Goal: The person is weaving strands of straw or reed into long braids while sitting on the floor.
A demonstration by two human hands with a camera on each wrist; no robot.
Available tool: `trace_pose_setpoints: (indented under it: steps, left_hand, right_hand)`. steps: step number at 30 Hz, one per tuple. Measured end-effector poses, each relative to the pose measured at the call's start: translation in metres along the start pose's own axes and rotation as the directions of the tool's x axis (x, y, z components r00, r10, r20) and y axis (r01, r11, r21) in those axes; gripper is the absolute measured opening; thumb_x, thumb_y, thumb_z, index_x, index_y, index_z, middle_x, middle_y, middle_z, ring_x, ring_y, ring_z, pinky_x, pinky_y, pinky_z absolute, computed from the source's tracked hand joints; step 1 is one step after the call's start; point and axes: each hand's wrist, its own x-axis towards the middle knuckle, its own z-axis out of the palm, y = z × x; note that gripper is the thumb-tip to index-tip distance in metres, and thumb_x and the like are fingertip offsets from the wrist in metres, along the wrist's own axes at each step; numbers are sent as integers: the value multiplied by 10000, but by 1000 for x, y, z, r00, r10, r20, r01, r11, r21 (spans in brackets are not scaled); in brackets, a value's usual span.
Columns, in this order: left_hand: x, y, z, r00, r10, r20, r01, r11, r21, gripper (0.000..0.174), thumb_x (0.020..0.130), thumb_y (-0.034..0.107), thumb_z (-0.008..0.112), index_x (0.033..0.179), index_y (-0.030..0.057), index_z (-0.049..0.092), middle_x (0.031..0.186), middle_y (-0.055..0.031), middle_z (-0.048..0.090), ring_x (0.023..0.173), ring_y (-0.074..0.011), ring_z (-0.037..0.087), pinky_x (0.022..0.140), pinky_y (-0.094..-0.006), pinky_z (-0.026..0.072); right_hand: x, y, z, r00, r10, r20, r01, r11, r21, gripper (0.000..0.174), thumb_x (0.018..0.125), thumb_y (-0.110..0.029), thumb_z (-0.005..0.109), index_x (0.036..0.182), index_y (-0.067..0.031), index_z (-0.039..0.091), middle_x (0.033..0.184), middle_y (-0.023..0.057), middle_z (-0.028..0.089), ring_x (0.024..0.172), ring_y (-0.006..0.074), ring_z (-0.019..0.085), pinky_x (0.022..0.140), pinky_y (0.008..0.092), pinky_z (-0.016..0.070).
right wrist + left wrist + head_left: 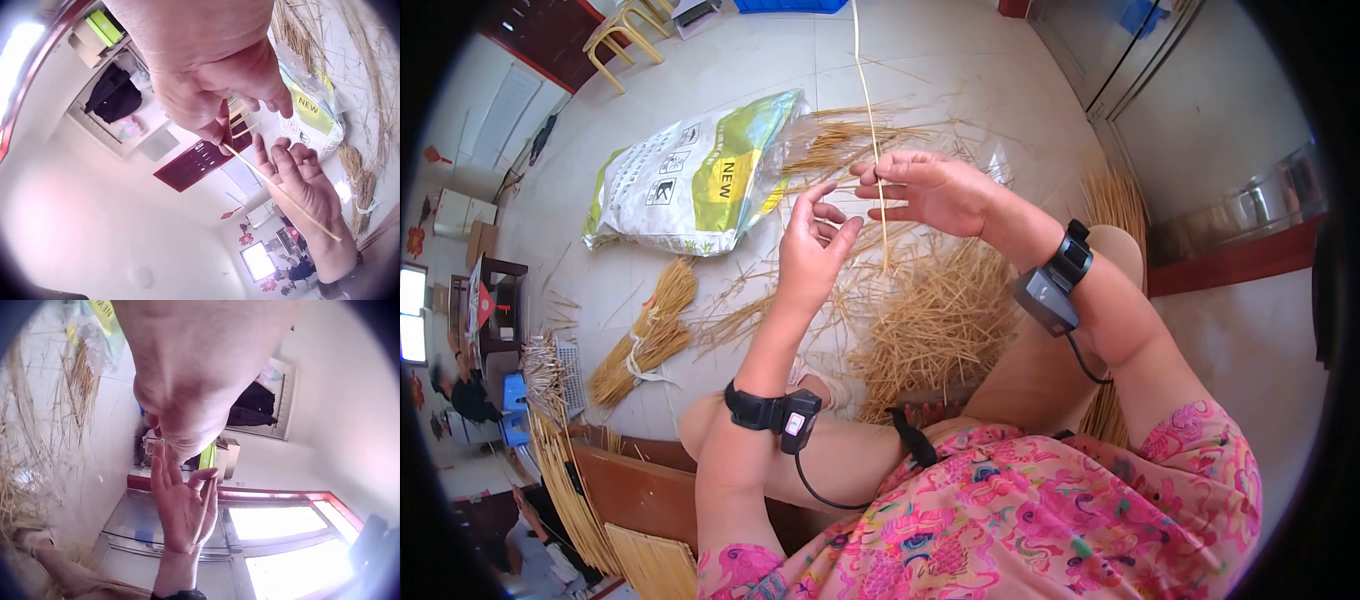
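Observation:
My right hand [920,190] pinches a long thin straw stalk [868,90] that stands nearly upright, its top reaching out of the head view. The stalk's lower end hangs just below the fingers. My left hand [815,245] is raised beside it with relaxed fingers, palm toward the stalk, holding nothing. In the right wrist view the right hand [212,81] grips the stalk [281,195], which crosses in front of the left hand [300,181]. The left wrist view shows the right hand [181,509] with the stalk [203,515] against its fingers.
A heap of loose straw [930,320] lies on the tiled floor by my knees. A white and green sack [700,175] lies behind it, a tied straw bundle [645,345] to the left. A yellow stool [625,35] stands far back; a wooden board [640,490] is at lower left.

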Motion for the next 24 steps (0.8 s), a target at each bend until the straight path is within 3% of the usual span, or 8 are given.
trace_pose_setpoints:
  steps: [4,7,9,15,19,21,22,24]
  left_hand:
    - [3,3,1,957,287,-34,-262,912,316,283,760,60,685,1027,35,593,875,-41,522,636,-76,469,584,-212,431]
    - [12,-15,-3,940,329,-88,-251,845,473,122,769,73,670,873,19,636,912,-80,533,719,-136,516,605,-234,449]
    - [21,-25,-13,924,368,-102,-290,850,440,96,797,96,648,796,1,635,954,-115,540,843,-193,538,653,-267,476]
    - [20,-54,-17,970,193,-148,-91,852,516,371,809,91,617,1156,55,489,1266,-183,340,848,-213,556,794,-322,470]
    - [23,-61,-15,974,165,-156,-43,810,585,451,797,98,625,1206,54,440,1325,-211,256,1061,-311,472,904,-373,417]
    - [25,-75,-15,973,170,-153,-37,776,630,460,791,95,628,1206,49,436,1342,-227,229,1157,-361,400,960,-399,370]
    - [25,-81,-16,974,165,-154,-21,746,666,459,789,92,628,1203,45,436,1349,-236,218,1192,-380,361,985,-407,344]
    - [23,-86,-13,979,139,-148,8,703,711,454,782,88,630,1189,31,436,1361,-272,187,1260,-429,266,1041,-432,260]
  right_hand:
    - [-2,4,6,987,45,153,-43,999,-14,149,895,-204,561,970,-80,594,1045,32,586,1044,155,507,920,364,410]
    - [-2,-9,4,992,-123,29,126,949,-287,169,914,-214,533,947,-59,591,1288,85,464,1155,202,470,964,377,390]
    - [-26,-49,3,940,-297,-167,188,860,-474,214,924,-225,518,954,-26,588,1149,110,560,1015,177,552,858,314,445]
    - [-192,-145,-18,634,-675,-378,173,600,-781,206,921,-158,483,937,16,591,786,57,625,637,109,578,562,223,447]
    - [-315,-110,-71,489,-715,-500,-285,411,-866,130,889,-98,481,907,1,563,684,53,579,592,102,541,522,247,423]
    - [-391,-49,-128,416,-742,-526,-550,254,-795,113,856,-71,483,917,-6,552,689,112,582,614,203,566,567,307,451]
    - [-426,-15,-144,441,-740,-508,-736,26,-677,158,827,-71,496,959,-10,556,768,181,605,719,332,586,657,386,468]
    - [-493,67,-171,370,-644,-670,-845,66,-530,220,816,-95,514,1015,-36,584,910,210,616,866,387,582,750,449,457]
